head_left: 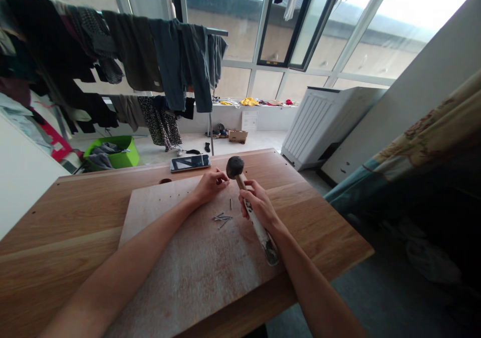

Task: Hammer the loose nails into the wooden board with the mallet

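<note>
1. The right hand [259, 205] has its grip clenched around the pale, worn handle of a mallet [235, 166]. The black head is raised over the far part of a board [180, 273], and the handle's dark end points back toward the person.
2. The left hand [209, 184] rests on the board just left of the mallet head with its fingertips bunched together. Whether that grip pinches anything is too small to tell.
3. A small pile of loose nails [222, 219] lies on the board between the 2 hands, and 1 single nail [230, 204] lies apart, just beyond the pile.
4. As a judgement of progress, no nail can be seen standing driven into the board. A few small dark holes [160, 197] dot its far left part, and the pile looks untouched, so most of the nailing seems left to do.
5. The board lies flat on a wooden table [56, 238]. A phone [190, 162] lies at the table's far edge.
6. No brand, label or writing can be read on the mallet, board or phone.
7. Beyond the table, clothes [143, 52] hang on a rack above a green tub [120, 155].
</note>
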A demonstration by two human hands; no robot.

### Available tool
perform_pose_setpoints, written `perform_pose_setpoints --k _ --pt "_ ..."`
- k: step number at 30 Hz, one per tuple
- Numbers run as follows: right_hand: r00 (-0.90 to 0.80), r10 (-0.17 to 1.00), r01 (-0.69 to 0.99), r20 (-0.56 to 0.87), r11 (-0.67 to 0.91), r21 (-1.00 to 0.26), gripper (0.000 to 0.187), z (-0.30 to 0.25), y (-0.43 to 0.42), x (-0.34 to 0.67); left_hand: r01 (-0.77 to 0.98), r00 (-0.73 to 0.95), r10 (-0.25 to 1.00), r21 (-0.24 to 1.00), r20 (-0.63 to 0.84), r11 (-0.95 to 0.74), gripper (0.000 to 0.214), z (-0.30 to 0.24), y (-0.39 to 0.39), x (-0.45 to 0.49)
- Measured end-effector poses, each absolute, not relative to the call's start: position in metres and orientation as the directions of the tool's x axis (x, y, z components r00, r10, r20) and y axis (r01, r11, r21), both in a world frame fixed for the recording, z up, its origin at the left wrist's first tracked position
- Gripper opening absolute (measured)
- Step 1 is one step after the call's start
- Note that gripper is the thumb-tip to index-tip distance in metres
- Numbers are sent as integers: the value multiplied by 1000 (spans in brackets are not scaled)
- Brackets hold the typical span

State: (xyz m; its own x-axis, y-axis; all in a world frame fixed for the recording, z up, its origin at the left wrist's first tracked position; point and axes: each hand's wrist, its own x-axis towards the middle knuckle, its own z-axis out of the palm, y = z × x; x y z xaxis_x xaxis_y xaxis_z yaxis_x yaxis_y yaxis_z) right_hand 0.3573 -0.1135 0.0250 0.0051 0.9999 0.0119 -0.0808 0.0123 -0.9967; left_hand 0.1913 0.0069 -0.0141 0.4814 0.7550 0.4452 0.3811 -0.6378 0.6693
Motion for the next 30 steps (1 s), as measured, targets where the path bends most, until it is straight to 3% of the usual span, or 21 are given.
perform_pose_setpoints --k 19,24,30 --pt "16 999 -49 33 34 -998 28 25 -114 357 368 475 758 682 447 -632 5 -13 5 191" --pt "25 1000 -8 -17 -17 -1000 27 24 -113 357 355 490 747 680 449 -641 7 -14 6 191" --pt "38 999 -60 31 33 -998 28 25 -114 358 383 482 754 667 446 -639 5 -15 7 191"
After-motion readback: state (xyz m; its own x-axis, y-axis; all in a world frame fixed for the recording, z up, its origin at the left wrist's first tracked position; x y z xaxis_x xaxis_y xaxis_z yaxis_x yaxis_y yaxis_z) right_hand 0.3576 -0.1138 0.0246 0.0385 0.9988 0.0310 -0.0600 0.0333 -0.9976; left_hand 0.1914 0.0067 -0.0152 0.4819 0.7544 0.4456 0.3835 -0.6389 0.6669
